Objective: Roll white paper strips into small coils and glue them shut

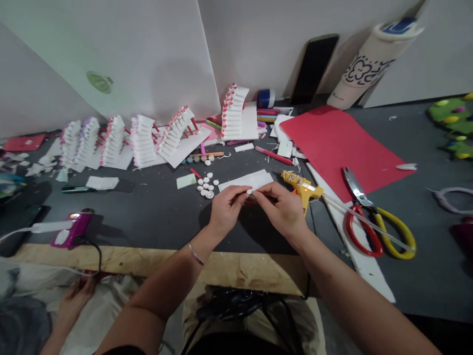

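Head view: at the centre of the frame a small white piece (250, 192) sits between the two hands, about equally near each; its long axis is too small to make out. The left hand (227, 206) and right hand (281, 207) pinch it at the fingertips. White coils (206, 180) lie near, left of centre; a yellow glue gun (305, 191) lies just beside the right hand. Behind the dark counter (158, 209) stand pale panels (166, 54).

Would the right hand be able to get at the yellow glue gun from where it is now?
Probably yes: the right hand is right beside the yellow glue gun, and nothing seems to stand between them. Its fingertips are busy at a small white piece, though.
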A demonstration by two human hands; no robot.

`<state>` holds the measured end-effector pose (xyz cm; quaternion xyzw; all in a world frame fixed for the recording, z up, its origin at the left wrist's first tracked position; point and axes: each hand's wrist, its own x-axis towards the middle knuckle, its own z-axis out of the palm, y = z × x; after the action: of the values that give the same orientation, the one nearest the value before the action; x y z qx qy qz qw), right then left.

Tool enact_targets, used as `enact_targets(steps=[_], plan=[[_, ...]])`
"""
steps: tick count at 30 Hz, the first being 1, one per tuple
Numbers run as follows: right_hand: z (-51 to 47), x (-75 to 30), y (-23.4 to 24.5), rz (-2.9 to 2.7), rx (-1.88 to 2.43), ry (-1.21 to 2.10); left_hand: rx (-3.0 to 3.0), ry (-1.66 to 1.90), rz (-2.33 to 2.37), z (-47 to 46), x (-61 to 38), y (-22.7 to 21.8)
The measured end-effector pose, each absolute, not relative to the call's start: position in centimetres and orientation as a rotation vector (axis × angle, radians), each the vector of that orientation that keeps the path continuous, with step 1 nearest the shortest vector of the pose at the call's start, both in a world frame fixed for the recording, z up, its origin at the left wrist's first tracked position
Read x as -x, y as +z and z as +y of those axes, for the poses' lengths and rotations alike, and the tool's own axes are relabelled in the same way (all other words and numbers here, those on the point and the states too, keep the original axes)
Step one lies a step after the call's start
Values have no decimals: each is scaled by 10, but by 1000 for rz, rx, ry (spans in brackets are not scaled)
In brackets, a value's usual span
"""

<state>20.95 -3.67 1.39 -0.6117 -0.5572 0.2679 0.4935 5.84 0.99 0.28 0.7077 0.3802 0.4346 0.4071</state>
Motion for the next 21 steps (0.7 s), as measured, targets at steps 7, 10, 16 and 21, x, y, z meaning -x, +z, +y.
enact_targets(steps=[7,10,16,21], plan=[[-36,-211,12,-1619,1411,327,-1578,1120,953,8,-63,0],[-37,-210,9,-1678,1411,178,-1564,1110,951,6,-63,-3],[-37,-209,9,-1710,1357,108,-1533,1073,927,8,-61,-4],[-36,-210,9,-1738,1315,50,-1621,1047,900,13,-59,1]])
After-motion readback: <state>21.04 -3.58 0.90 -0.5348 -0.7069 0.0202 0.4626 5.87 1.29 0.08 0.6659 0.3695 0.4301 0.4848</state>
